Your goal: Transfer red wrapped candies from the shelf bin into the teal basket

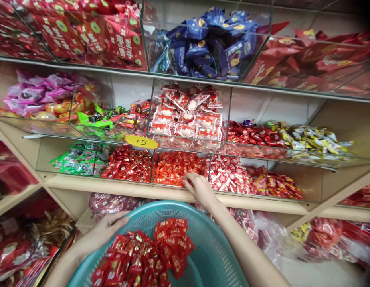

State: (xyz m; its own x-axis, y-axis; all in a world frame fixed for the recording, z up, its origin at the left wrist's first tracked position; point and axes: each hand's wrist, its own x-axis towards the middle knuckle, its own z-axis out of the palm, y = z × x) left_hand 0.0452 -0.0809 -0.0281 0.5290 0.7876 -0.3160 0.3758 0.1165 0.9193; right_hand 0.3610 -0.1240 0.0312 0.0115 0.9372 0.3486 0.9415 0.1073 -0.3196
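Observation:
My left hand (108, 227) grips the rim of a teal plastic basket (214, 255) that I hold low in front of me. A heap of red wrapped candies (149, 255) lies inside the basket. My right hand (199, 188) reaches into the lowest glass bin of orange-red wrapped candies (173, 165), fingers curled down onto the pile. What the fingers hold, if anything, is hidden under them.
Glass-fronted shelves hold bins of sweets: red packets (127, 163), green packets (74, 159), red-and-white packets (226, 175), white strawberry packs (185, 115), blue packs (211, 44). A yellow "15" price tag (141, 141) hangs on the glass. Bagged goods lie below the wooden shelf edge (119, 187).

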